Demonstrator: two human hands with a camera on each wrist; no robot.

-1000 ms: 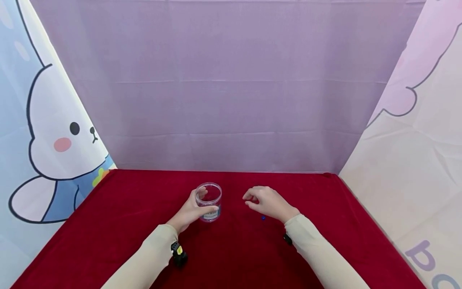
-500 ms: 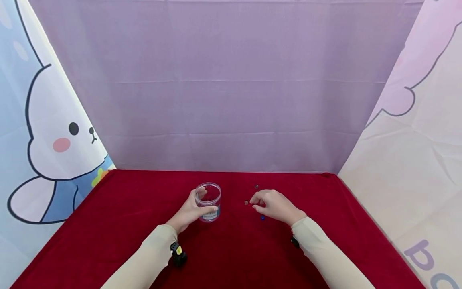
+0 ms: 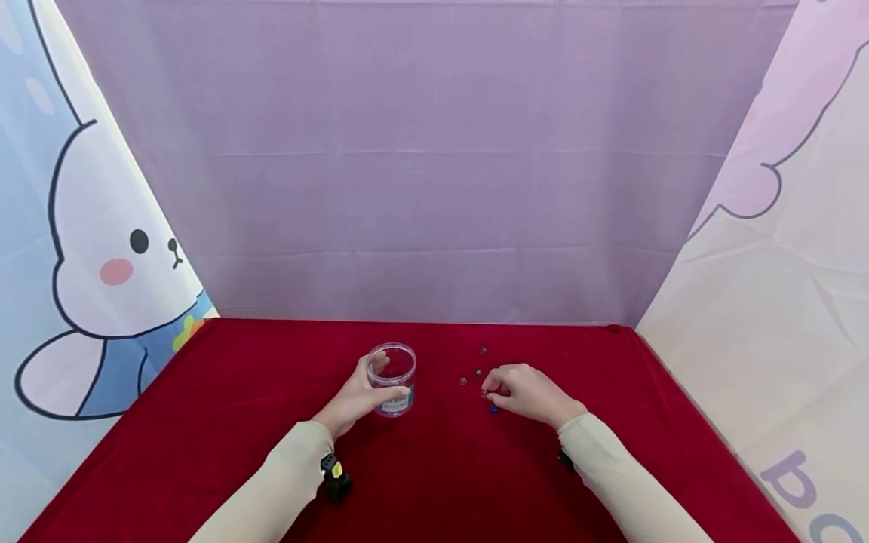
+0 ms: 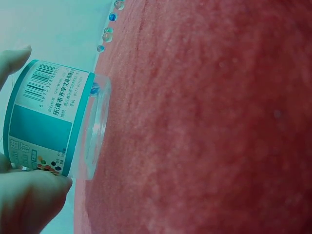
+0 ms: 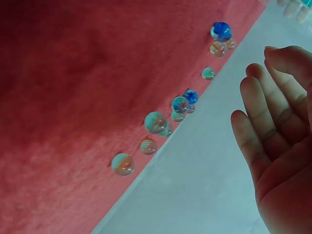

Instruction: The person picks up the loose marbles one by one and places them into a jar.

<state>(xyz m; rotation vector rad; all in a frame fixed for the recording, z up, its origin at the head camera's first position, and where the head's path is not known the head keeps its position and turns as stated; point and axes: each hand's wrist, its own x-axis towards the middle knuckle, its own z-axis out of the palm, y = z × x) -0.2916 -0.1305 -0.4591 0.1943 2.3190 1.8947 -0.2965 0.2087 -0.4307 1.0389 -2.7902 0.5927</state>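
My left hand (image 3: 360, 396) grips a clear plastic jar (image 3: 396, 377), thumb on the near side, fingers behind. The jar stands open-topped; its blue-and-white label (image 4: 46, 107) faces the left wrist camera, and a blue marble (image 4: 95, 88) shows through the clear wall near the rim. Right of the jar, thumb and forefinger of my right hand (image 3: 526, 392) pinch at a small marble (image 3: 484, 394) on the cloth. In the right wrist view the other fingers (image 5: 253, 126) bend loosely. Close by are a blue marble (image 3: 494, 409) and clear marbles (image 3: 478, 372).
More glass marbles (image 5: 156, 122) with coloured swirls lie scattered over the red cloth (image 3: 434, 483). A pale purple curtain (image 3: 434, 166) closes off the back. Printed cloth panels stand left (image 3: 102, 226) and right (image 3: 767, 302). Each wrist wears a small black camera (image 3: 336, 479).
My right hand has moved right and towards me, uncovering clear marbles, and its thumb and forefinger have come together at one. The left hand and jar have stayed in place.
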